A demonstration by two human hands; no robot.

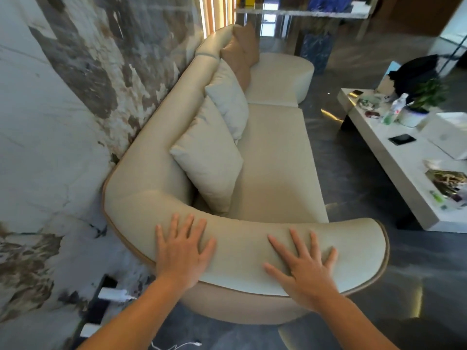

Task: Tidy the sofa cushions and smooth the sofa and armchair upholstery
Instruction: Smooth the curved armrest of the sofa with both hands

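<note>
A long cream sofa [275, 157] runs away from me along the marble wall. Its curved near armrest [240, 251] lies just below me. My left hand [182, 251] rests flat on the armrest's left part, fingers spread. My right hand [305, 269] lies flat on its right part, fingers spread too. Two cream cushions lean against the backrest, a near one [209, 168] and a farther one [227, 99]. Two tan cushions [242, 51] stand at the far end. Neither hand holds anything.
A low white coffee table [404, 157] with a phone, bottle, plant and boxes stands to the right across a strip of dark floor. The marble wall [50, 122] is at the left. A power strip with plugs [108, 296] lies on the floor by the armrest.
</note>
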